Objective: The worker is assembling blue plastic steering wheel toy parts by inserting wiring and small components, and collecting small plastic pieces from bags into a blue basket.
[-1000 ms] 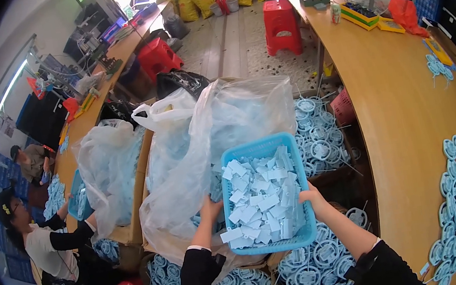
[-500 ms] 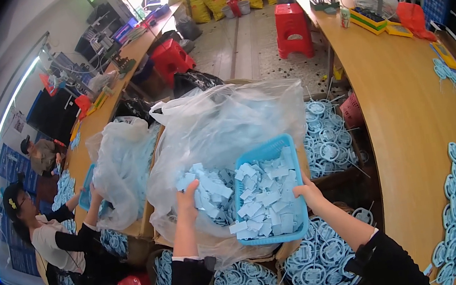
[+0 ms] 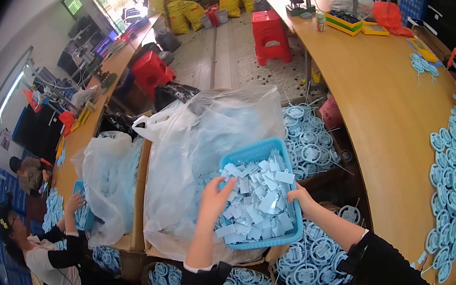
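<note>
Lower centre, right hand (image 3: pixel 305 200) clasps a blue basket (image 3: pixel 269 242) of pale pieces (image 3: pixel 257 212), left hand (image 3: pixel 213 199) loose over them; wooden desk (image 3: pixel 380 114) sweeps down the right, red stool (image 3: pixel 268 27) on the floor (image 3: pixel 229 54) at upper centre

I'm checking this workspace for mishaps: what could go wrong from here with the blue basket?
The flat pieces are heaped high in the blue basket, so a tilt might spill some over the rim.

Only the right hand clearly grips its side, while the left hand is over the pieces, so the basket could tip.

Spilled pieces might mix with the ring-shaped parts just below.
</note>
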A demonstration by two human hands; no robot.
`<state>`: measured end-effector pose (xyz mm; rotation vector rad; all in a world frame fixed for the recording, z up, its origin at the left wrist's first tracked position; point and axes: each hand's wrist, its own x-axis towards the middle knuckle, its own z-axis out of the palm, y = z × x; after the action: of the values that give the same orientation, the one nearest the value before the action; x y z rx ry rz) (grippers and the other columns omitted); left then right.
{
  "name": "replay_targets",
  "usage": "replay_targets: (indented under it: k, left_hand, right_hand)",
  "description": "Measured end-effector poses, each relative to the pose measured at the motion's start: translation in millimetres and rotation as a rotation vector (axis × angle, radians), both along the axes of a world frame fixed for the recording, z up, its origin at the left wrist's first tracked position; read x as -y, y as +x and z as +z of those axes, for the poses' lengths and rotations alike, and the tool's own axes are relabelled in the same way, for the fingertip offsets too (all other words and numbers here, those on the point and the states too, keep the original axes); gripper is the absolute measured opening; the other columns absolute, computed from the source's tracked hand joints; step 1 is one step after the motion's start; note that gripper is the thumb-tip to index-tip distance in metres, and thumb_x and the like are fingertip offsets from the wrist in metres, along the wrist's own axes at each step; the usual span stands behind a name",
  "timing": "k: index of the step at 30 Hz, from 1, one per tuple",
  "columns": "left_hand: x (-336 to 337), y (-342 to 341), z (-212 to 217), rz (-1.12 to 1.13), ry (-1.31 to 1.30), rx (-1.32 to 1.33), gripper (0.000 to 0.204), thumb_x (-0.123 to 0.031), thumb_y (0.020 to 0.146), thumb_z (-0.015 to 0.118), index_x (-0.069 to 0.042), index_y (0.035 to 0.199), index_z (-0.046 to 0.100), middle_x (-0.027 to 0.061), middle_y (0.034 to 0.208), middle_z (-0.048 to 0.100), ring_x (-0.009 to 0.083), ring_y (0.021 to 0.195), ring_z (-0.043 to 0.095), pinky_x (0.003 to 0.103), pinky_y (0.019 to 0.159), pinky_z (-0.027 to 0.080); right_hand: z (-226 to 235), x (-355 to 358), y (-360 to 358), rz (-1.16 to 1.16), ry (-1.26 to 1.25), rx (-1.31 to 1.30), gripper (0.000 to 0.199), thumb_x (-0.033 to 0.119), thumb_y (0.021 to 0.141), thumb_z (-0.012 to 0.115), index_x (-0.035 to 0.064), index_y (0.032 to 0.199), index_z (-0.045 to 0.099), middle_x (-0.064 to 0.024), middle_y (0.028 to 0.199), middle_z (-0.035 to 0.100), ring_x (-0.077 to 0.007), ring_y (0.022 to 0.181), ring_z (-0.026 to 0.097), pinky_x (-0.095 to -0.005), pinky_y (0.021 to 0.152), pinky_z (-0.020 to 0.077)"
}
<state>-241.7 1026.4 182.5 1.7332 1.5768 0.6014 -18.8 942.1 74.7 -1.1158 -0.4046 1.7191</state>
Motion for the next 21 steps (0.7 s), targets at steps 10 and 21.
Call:
replay_targets:
  k: [10,21]
  left_hand:
    - [42.9,-78.6,-35.9,0.482,0.006,0.330,0.043,-0.034,0.091,0.041,0.004,0.094,0.060,0.0133,0.090,0.062,0.0198,0.088,0.058,0.029,0.077,0.043]
    - [109.7,17.0,-79.2,-0.190,0.216,-0.008,0.032,-0.024,0.089,0.045,0.004,0.100,0.057,0.0159,0.102,0.057,0.0278,0.098,0.051,0.033,0.087,0.038]
  right_hand:
    - [52.9,34.1,29.3,-0.068,0.043,-0.095,0.068,0.007,0.056,0.049,0.0048,0.123,0.038,-0.0097,0.093,0.048,-0.0212,0.081,0.049,-0.0321,0.070,0.0422]
    - [114.6,132.0,211.9,-0.505,0.085,-0.054,0.041,0.018,0.055,0.049,-0.0009,0.091,0.052,-0.0108,0.074,0.055,-0.0215,0.062,0.053,-0.0315,0.054,0.0472]
